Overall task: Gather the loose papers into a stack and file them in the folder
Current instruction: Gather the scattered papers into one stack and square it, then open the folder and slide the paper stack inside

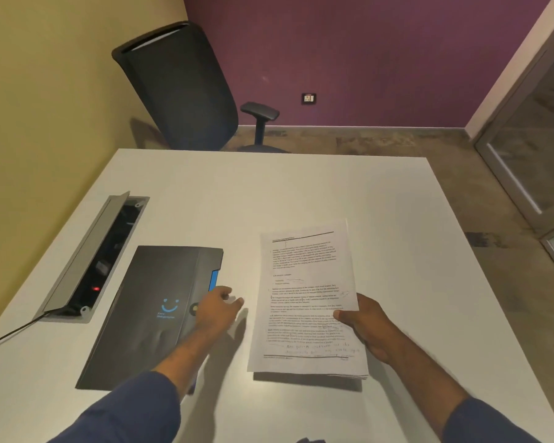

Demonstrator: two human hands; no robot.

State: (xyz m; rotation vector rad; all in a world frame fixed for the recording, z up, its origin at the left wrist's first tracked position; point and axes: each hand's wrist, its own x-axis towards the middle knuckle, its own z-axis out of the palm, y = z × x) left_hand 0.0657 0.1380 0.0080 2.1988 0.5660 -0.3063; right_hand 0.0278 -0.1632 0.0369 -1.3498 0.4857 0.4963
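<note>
A stack of printed papers [307,302] with handwriting near the bottom is held a little above the white table [301,187]; its shadow falls below it. My right hand [370,327] grips the stack's right edge, thumb on top. A dark grey folder [151,311] with a blue smiley logo and a blue tab lies closed on the table to the left. My left hand [216,310] is at the folder's right edge near its round clasp, fingers loosely curled; whether it holds the flap is unclear.
An open cable box [100,257] with a red light is sunk into the table left of the folder, a cable running off the left edge. A black office chair [179,87] stands beyond the table's far edge.
</note>
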